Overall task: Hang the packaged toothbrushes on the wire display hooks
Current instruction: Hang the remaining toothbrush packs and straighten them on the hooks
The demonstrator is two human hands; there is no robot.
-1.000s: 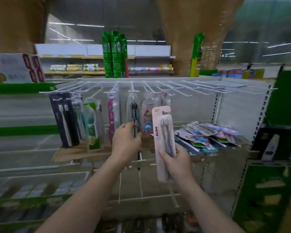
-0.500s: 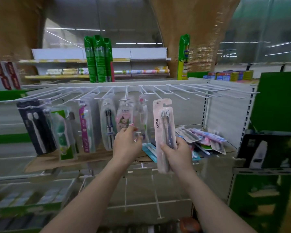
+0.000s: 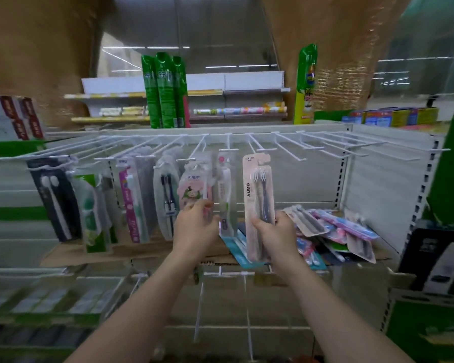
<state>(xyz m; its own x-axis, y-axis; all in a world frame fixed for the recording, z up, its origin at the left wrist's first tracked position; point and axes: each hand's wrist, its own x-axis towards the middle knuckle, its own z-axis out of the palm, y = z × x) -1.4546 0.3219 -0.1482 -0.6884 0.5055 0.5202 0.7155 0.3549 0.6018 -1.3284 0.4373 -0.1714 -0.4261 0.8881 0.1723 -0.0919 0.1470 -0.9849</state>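
Shop shelving faces me. Upright at a wire hook [image 3: 258,150], the pink AUBO pack [image 3: 258,205] feels light, stiff, slick; my right hand [image 3: 275,231] grips its lower half. My left hand [image 3: 194,226] pinches a hung cartoon pack [image 3: 193,191].

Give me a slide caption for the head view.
Right hand lifts AUBO toothbrush pack toward wire hooks; left hand steadies hung pack.
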